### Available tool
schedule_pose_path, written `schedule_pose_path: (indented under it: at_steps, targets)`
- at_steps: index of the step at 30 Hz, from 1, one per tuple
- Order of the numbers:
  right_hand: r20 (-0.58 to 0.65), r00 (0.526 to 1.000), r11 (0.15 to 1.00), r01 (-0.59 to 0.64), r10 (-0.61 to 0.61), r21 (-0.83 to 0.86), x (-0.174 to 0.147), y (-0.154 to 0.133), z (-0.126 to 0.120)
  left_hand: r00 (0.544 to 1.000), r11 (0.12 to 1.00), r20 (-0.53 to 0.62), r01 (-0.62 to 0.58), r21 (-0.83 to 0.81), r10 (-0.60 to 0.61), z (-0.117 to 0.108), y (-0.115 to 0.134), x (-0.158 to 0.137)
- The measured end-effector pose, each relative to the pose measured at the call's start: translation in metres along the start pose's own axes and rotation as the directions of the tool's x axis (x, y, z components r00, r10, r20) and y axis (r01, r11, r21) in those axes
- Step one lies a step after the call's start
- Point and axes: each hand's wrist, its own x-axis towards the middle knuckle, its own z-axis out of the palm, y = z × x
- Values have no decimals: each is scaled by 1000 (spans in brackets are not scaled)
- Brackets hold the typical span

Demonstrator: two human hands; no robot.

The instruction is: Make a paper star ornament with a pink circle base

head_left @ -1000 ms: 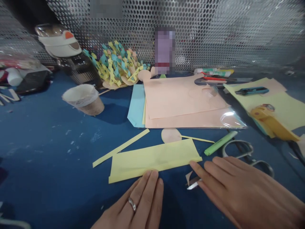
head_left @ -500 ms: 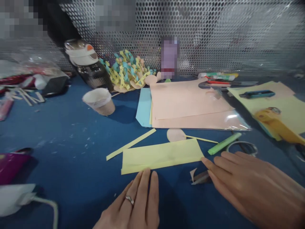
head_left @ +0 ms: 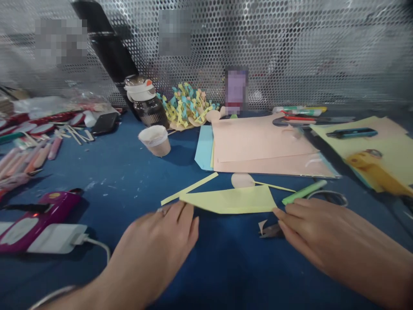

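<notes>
A wide strip of yellow paper with a fold along its near edge lies in front of me. Its left end is lifted and bent, pinched in my left hand. At the paper's near right corner, my right hand holds the edge between closed fingers. Beyond the paper are a thin yellow strip and a pale pink paper oval beside a thin yellow stem. Scissors, partly hidden, lie under my right hand, with a pink scrap at their tip. A green stick lies just past that hand.
Pink paper sheets lie at the back. Left of them stand a paper cup, a dark bottle and curled paper flowers. A purple device with a white charger sits left; a yellow tool lies right.
My left hand has moved from the paper's near edge to its left end and lifted that end. My right hand stays at the right corner. The view has shifted left.
</notes>
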Motion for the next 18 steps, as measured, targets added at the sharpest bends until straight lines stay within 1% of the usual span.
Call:
schedule_pose_path:
  at_steps: [1,3,5,6,7,8,9,10,11,12,13,14,15,16,17,18]
  targets:
    - [58,998,999,-13,11,40,2,1,-2,999,998,32,27,-59,-25,-1,-3,12]
    - [149,988,992,-62,45,111,4,5,-4,993,985,-3,117,-129,-119,-4,-8,31]
    - [188,980,983,-102,72,154,4,10,-5,983,948,-18,169,-269,-180,-7,-10,43]
    - [205,976,979,-112,77,168,4,13,-5,979,911,-25,180,-372,-203,-10,-11,47]
    - [225,971,976,-122,80,181,4,15,-5,973,850,-22,191,-491,-231,-12,-12,50]
    - [247,965,971,-135,84,196,4,18,-6,963,758,-1,213,-616,-271,-14,-14,52]
    - [272,958,966,-150,89,211,4,20,-6,949,631,55,250,-734,-312,-16,-15,54]
    - [298,950,959,-170,98,228,5,22,-7,930,476,129,292,-830,-344,-17,-16,56]
    - [327,939,949,-193,106,248,5,25,-7,910,310,223,338,-889,-351,-17,-18,58]
    - [352,929,939,-216,113,269,6,27,-8,890,155,318,383,-911,-328,-16,-19,60]
    - [372,921,928,-238,121,288,6,30,-8,869,26,399,424,-905,-294,-14,-21,62]
    - [388,913,918,-257,128,302,6,33,-8,852,-60,474,474,-879,-223,-11,-24,64]
    - [398,908,910,-270,131,315,6,35,-8,833,-104,521,511,-853,-186,-8,-27,65]
    - [396,909,906,-270,129,325,6,37,-8,810,-118,564,552,-825,-160,-4,-31,64]
    - [362,923,909,-256,129,329,5,39,-8,778,-94,611,604,-791,-143,-1,-36,64]
    - [303,944,917,-232,132,324,5,41,-8,758,-35,643,643,-765,-115,1,-41,62]
